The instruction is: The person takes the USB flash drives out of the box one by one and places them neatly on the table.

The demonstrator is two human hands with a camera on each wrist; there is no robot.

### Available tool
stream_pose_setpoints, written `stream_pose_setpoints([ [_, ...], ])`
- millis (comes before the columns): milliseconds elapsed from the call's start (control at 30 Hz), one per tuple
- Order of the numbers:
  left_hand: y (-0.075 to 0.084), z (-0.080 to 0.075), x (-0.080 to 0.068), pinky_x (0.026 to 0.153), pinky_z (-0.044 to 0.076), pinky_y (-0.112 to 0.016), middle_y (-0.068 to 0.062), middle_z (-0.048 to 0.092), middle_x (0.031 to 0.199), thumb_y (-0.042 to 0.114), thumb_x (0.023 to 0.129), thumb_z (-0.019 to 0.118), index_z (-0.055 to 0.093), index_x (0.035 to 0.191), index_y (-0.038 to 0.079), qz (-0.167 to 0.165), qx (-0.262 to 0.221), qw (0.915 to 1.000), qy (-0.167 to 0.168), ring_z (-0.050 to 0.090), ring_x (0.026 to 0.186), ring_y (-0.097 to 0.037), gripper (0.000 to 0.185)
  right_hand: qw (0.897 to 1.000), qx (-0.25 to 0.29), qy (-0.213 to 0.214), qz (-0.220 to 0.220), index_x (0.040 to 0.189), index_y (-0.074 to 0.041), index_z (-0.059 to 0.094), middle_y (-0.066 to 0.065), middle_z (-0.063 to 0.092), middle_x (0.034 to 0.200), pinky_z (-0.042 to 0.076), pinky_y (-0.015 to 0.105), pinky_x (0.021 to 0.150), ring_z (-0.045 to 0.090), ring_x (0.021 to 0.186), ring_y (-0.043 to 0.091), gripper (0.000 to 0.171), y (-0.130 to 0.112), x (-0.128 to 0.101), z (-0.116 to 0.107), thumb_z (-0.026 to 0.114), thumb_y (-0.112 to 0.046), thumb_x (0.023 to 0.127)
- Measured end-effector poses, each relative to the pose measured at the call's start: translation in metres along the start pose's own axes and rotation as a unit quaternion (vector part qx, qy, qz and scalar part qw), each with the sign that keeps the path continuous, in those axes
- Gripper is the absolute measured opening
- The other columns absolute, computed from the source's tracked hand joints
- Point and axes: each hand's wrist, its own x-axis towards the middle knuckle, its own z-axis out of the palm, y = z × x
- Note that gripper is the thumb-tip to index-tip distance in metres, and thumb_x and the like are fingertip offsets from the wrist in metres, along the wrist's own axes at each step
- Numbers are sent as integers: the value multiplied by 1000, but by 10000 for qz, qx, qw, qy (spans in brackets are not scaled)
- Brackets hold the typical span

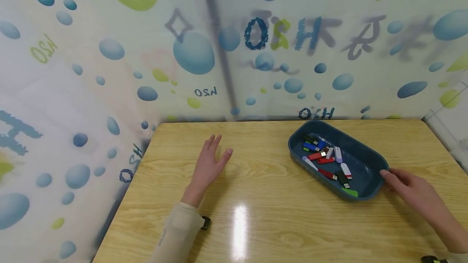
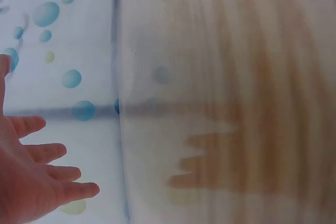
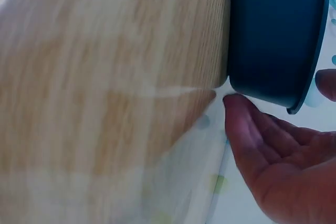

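A dark blue plastic bin [image 1: 365, 151] stands at the right of the table, holding several USB flash drives [image 1: 325, 157] in black, blue, red, white and green. My right hand [image 1: 414, 190] holds the bin's near right end, thumb at the rim and the other fingers outside it. In the right wrist view those curled fingers [image 3: 247, 129] lie by the lower edge of the bin's wall [image 3: 278, 35]. To the left, my left hand [image 1: 210, 163] hovers over the table with spread fingers and holds nothing. The left wrist view shows the same hand [image 2: 31, 171] at its edge.
The wooden table [image 1: 263, 165] backs onto a patterned curtain [image 1: 292, 64] with blue and green drops. Another stretch of the curtain hangs along the left edge. A bright light reflection lies on the tabletop near the front.
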Motion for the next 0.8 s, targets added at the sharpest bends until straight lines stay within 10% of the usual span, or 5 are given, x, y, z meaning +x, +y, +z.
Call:
stream_pose_setpoints([
  [367, 12, 10, -1, 117, 30, -65, -19, 31, 166, 51, 104, 54, 39, 159, 9, 38, -327, 9994, 80, 29, 150, -44, 71, 9970, 724, -266, -15, 137, 24, 44, 16, 77, 95, 60, 26, 68, 73, 77, 10, 72, -6, -3, 8, 42, -43, 111],
  [800, 29, 19, -9, 114, 40, -57, -15, 41, 161, 45, 106, 54, 43, 157, 11, 57, -1739, 9843, -287, 39, 147, -39, 63, 9993, 122, 11, -352, 133, 20, 52, 25, 73, 105, 58, 52, 81, 74, 84, 24, 63, -11, 9, 8, 41, -38, 111],
])
